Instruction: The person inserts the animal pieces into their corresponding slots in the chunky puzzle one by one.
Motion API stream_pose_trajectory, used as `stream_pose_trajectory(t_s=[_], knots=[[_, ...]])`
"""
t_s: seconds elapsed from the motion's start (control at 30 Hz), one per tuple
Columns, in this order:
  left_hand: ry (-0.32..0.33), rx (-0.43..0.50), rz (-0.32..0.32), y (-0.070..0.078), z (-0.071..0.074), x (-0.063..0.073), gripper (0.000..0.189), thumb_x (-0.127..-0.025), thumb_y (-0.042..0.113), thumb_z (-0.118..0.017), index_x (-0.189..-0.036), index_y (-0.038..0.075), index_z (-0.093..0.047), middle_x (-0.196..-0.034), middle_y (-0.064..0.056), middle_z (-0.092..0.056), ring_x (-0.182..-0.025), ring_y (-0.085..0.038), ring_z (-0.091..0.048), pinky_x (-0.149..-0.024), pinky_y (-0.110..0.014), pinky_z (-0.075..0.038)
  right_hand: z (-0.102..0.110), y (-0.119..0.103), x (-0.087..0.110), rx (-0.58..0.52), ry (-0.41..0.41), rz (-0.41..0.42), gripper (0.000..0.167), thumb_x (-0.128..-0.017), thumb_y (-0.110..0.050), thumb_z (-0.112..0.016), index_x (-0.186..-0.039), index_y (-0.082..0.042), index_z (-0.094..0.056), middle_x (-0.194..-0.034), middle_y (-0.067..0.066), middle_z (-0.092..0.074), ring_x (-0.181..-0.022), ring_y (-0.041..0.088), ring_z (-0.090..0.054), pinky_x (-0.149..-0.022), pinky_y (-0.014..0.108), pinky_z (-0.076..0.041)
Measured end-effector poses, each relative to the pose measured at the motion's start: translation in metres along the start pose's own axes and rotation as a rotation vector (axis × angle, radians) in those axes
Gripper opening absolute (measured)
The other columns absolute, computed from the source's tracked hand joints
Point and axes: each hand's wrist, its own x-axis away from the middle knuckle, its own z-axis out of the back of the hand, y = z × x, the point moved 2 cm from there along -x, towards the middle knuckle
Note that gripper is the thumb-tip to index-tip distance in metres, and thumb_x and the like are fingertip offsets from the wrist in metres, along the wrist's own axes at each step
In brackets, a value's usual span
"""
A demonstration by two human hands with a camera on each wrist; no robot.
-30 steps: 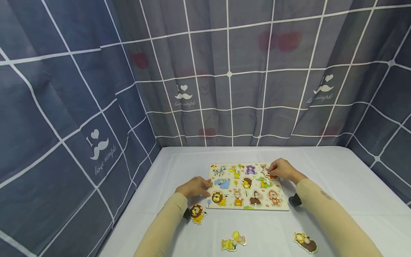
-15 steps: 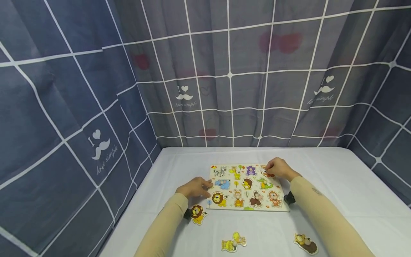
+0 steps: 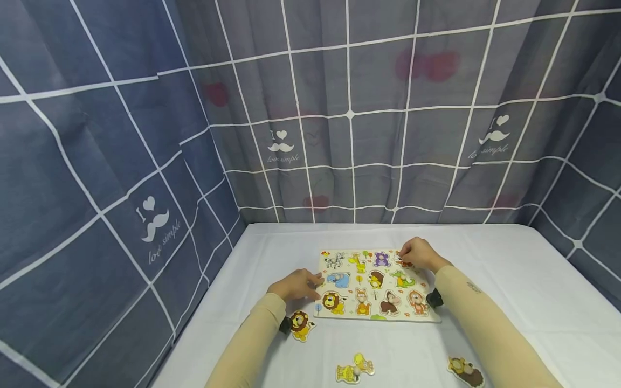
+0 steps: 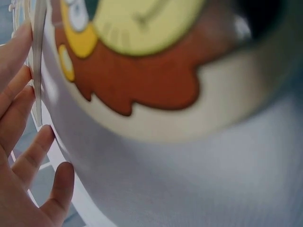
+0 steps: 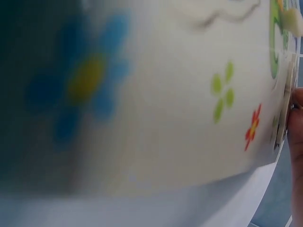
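Observation:
A pale animal puzzle board lies on the white table, printed with rows of animals. Along its left edge rests my left hand, fingertips against the side, fingers spread and fairly straight in the left wrist view. At the far right corner my right hand pinches an orange-and-white animal puzzle piece, largely hidden by the fingers. In the right wrist view this flat piece stands right at the board's surface. A lion puzzle piece lies beside my left wrist and fills much of the left wrist view.
Nearer me lie a yellow giraffe puzzle piece and a brown hedgehog puzzle piece, the latter beside my right forearm. Dark checked curtains enclose the table at the back and sides.
My right hand has shifted slightly left at the board's far right corner, with the puzzle piece still in its fingers. The left hand stays at the board's left edge.

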Motion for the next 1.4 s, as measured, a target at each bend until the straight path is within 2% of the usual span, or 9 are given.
stream_pose_trajectory(t_s=[0.17,0.43,0.67,0.73,0.87,1.0,1.1,1.23,1.4], knots=[[0.003,0.012,0.002,-0.002,-0.003,-0.001,0.052,-0.080,0.024,-0.084,-0.129,0.018,-0.068,-0.150,0.003,-0.053,-0.142,-0.034,-0.043,-0.121,-0.051,-0.032,0.000,0.001,0.000,-0.001,-0.004,-0.020,0.008,-0.082,0.000,-0.067,-0.087,0.003,-0.074,-0.077,0.008,-0.071,-0.065,0.012,-0.058,-0.057,0.027,-0.050],[-0.009,0.009,0.016,-0.003,-0.004,-0.001,0.053,-0.080,0.026,-0.083,-0.130,0.019,-0.067,-0.151,0.008,-0.052,-0.144,-0.033,-0.041,-0.122,-0.052,-0.030,-0.002,0.006,0.000,0.001,-0.024,-0.037,0.007,-0.083,0.000,-0.068,-0.086,0.002,-0.073,-0.076,0.008,-0.071,-0.065,0.013,-0.058,-0.057,0.026,-0.050],[-0.015,0.003,0.002,-0.001,-0.002,-0.001,0.053,-0.081,0.026,-0.083,-0.131,0.018,-0.067,-0.151,0.009,-0.051,-0.144,-0.033,-0.042,-0.122,-0.051,-0.031,0.001,0.005,-0.003,-0.006,-0.045,0.021,0.008,-0.082,0.001,-0.065,-0.082,0.001,-0.073,-0.073,0.007,-0.070,-0.062,0.012,-0.057,-0.054,0.022,-0.049],[-0.019,-0.001,-0.002,0.000,0.000,0.000,0.053,-0.081,0.026,-0.082,-0.131,0.018,-0.066,-0.151,0.010,-0.050,-0.145,-0.033,-0.041,-0.122,-0.052,-0.030,0.002,0.003,-0.004,0.010,-0.055,0.044,0.009,-0.082,0.002,-0.064,-0.081,0.001,-0.073,-0.074,0.007,-0.070,-0.062,0.012,-0.057,-0.054,0.022,-0.048],[-0.018,-0.005,-0.006,0.002,0.002,-0.001,0.053,-0.082,0.026,-0.082,-0.132,0.017,-0.066,-0.151,0.010,-0.050,-0.145,-0.033,-0.040,-0.123,-0.052,-0.029,0.005,-0.001,-0.007,0.070,-0.051,0.036,0.009,-0.083,0.002,-0.065,-0.082,0.000,-0.074,-0.079,0.009,-0.072,-0.066,0.014,-0.059,-0.058,0.024,-0.051],[-0.015,-0.011,-0.005,0.004,0.004,-0.003,0.053,-0.082,0.025,-0.082,-0.131,0.017,-0.066,-0.151,0.010,-0.050,-0.146,-0.033,-0.039,-0.123,-0.051,-0.028,0.006,-0.006,-0.009,0.158,-0.039,0.077,0.009,-0.082,0.004,-0.067,-0.083,0.001,-0.075,-0.080,0.011,-0.074,-0.065,0.014,-0.060,-0.060,0.027,-0.053],[-0.019,-0.008,0.000,0.004,0.004,-0.005,0.053,-0.081,0.025,-0.082,-0.132,0.017,-0.066,-0.151,0.011,-0.049,-0.147,-0.032,-0.038,-0.124,-0.051,-0.027,0.007,-0.008,-0.010,0.212,-0.043,0.131,0.009,-0.081,0.005,-0.067,-0.076,0.000,-0.074,-0.072,0.006,-0.071,-0.061,0.012,-0.056,-0.060,0.028,-0.051],[-0.023,-0.011,-0.004,0.004,0.003,-0.005,0.053,-0.081,0.025,-0.082,-0.132,0.018,-0.066,-0.152,0.011,-0.049,-0.148,-0.032,-0.037,-0.124,-0.051,-0.026,0.007,-0.009,-0.012,0.260,-0.055,0.177,0.019,-0.079,0.007,-0.066,-0.064,-0.004,-0.067,-0.059,-0.001,-0.061,-0.056,0.011,-0.048,-0.057,0.025,-0.044],[-0.028,-0.014,0.001,0.004,0.004,-0.001,0.054,-0.081,0.025,-0.082,-0.132,0.017,-0.066,-0.151,0.011,-0.049,-0.147,-0.033,-0.038,-0.124,-0.051,-0.027,0.004,-0.009,-0.009,0.237,-0.064,0.142,0.015,-0.083,0.004,-0.067,-0.069,-0.002,-0.070,-0.063,0.002,-0.064,-0.058,0.012,-0.052,-0.057,0.026,-0.046]])
